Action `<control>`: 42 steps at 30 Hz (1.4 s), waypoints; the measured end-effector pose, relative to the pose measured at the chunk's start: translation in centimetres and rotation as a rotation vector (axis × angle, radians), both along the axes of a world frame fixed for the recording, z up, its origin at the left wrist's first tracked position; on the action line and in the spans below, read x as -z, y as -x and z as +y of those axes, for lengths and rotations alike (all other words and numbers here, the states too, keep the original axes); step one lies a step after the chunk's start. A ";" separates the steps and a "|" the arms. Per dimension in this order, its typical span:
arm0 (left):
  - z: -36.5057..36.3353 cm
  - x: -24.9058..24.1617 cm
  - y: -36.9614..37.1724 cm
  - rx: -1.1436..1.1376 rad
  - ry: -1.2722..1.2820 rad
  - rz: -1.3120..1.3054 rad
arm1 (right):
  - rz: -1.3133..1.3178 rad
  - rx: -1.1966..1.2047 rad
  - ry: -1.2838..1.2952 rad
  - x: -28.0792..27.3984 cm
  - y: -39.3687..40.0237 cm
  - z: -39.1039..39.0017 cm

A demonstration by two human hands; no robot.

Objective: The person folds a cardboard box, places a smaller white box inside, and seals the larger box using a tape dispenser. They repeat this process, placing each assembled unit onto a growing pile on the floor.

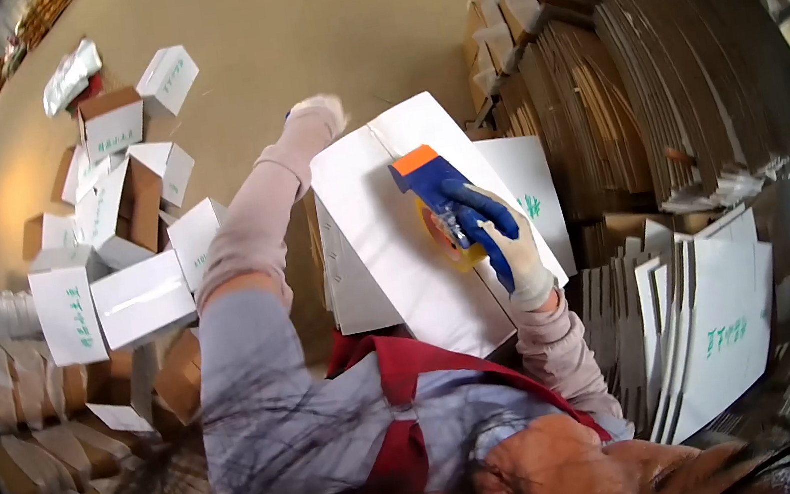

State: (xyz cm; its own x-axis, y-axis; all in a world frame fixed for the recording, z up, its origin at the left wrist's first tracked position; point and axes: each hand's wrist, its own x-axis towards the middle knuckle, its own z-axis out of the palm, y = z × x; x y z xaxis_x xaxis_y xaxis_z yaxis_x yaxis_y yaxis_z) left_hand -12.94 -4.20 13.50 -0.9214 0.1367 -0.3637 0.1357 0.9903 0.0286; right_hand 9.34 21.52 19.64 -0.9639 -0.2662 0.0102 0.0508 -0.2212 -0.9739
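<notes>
A white cardboard box (381, 219) lies in front of me, with a seam running along its upper face. My right hand (505, 242), in a white and blue glove, grips a blue tape dispenser (433, 179) with an orange front end. A roll of yellowish tape (457, 256) sits in the dispenser, over the middle of the box. Beyond the box's far left corner is my left hand (320, 114), also gloved; its fingers are smeared and partly hidden.
Several small white boxes (142, 299), some with flaps up, are heaped on the left. Stacks of flattened brown cardboard (691, 54) rise on the right. White printed sheets (720, 333) lean at the lower right. Bare floor (333, 23) stretches ahead.
</notes>
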 end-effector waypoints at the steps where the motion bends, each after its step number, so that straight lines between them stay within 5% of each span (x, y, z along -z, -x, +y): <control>1: 1.9 -1.0 -0.6 -0.153 -0.245 0.161 | 0.006 0.002 0.009 -0.2 -0.3 -0.2; 2: 4.9 -3.2 -2.3 -0.143 -0.503 0.179 | -0.004 0.004 0.013 -0.1 -0.9 0.0; 3: 7.2 -0.1 -2.9 0.029 -0.494 0.302 | 0.021 0.045 0.044 0.7 -1.3 0.5; 6: 9.7 -0.5 -5.3 -0.132 -0.272 0.278 | 0.186 0.011 -0.350 1.1 -6.7 5.7; 9: 9.2 -0.1 -4.8 -0.118 -0.253 0.264 | 0.097 0.118 -0.305 0.5 -16.9 13.0; 11: 9.7 -1.2 -4.9 -0.195 -0.156 0.254 | -0.024 -0.012 -0.695 1.7 -23.2 17.7; 14: 10.1 -1.3 -5.3 -0.218 -0.153 0.271 | -0.394 0.189 -0.369 3.5 -28.5 18.7; 17: 9.6 -0.4 -4.9 -0.182 -0.161 0.239 | -0.203 0.341 -0.936 5.9 -25.6 13.2; 18: 9.4 -0.5 -5.4 -0.158 -0.183 0.281 | 0.062 0.474 -1.004 11.0 -26.2 12.4; 20: 8.7 -1.0 -5.5 -0.230 -0.161 0.286 | -0.342 0.483 -0.505 10.4 -23.0 12.4; 21: 7.2 -0.3 -4.7 -0.206 -0.251 0.265 | -0.336 0.447 -0.336 9.8 -21.2 13.0; 22: 6.4 -0.1 -5.4 -0.198 -0.279 0.345 | -0.143 0.315 -0.565 7.7 -19.3 12.4; 23: 5.6 -0.5 -5.6 -0.214 -0.305 0.303 | 0.333 0.153 -0.843 7.7 -18.4 12.6; 24: 4.6 -0.8 -6.0 -0.279 -0.296 0.308 | 0.058 0.192 -0.588 6.6 -17.8 11.3; 26: 0.2 -2.7 -7.5 -0.350 -0.261 0.270 | 0.452 -0.062 -0.957 3.6 -13.8 9.4; 29: -10.7 -11.1 -10.8 -0.389 -0.017 0.343 | 0.565 -0.244 -0.756 1.6 -6.5 1.8; 30: -17.0 -12.4 -11.3 -0.233 0.024 0.583 | 0.478 -0.331 -0.618 3.2 -4.3 -0.6; 31: -20.2 -15.9 -13.5 -0.149 0.372 0.768 | -0.117 -0.304 -0.120 4.2 -3.0 -4.0; 32: -23.4 -19.4 -15.7 -0.131 0.802 0.964 | -0.049 -0.239 0.148 3.5 -2.7 -7.8; 33: -26.7 -22.9 -17.9 -0.180 1.146 1.146 | 0.120 -0.319 0.104 2.0 -1.6 -9.9; 34: -23.5 -24.8 -18.4 -0.165 1.116 1.154 | -0.098 -0.435 0.415 1.6 -1.3 -11.0; 35: -18.2 -26.1 -19.9 -0.155 0.159 1.601 | 0.101 -0.514 0.231 1.1 -0.6 -10.7; 36: -15.1 -26.3 -20.0 -0.136 -0.905 1.772 | 0.286 -0.578 0.031 0.8 -0.3 -9.9; 40: -13.3 -10.6 -12.4 -0.185 -0.598 1.078 | 0.061 -0.368 -0.411 8.8 -2.6 -4.1; 41: -9.1 -8.9 -12.2 -0.338 -0.742 0.765 | 0.022 -0.325 -0.505 10.2 -4.1 -2.0; 42: -9.1 2.6 -7.5 -0.207 -1.020 0.683 | -0.022 -0.284 -0.596 11.0 -6.0 0.0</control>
State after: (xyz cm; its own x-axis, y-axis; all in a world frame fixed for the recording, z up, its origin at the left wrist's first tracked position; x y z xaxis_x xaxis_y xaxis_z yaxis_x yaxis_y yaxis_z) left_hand -5.46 -13.29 10.85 -0.9181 -0.0956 0.3847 0.2692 0.5622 0.7820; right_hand 15.30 21.51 8.60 -0.8535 -0.4642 -0.2369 0.0494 0.3806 -0.9234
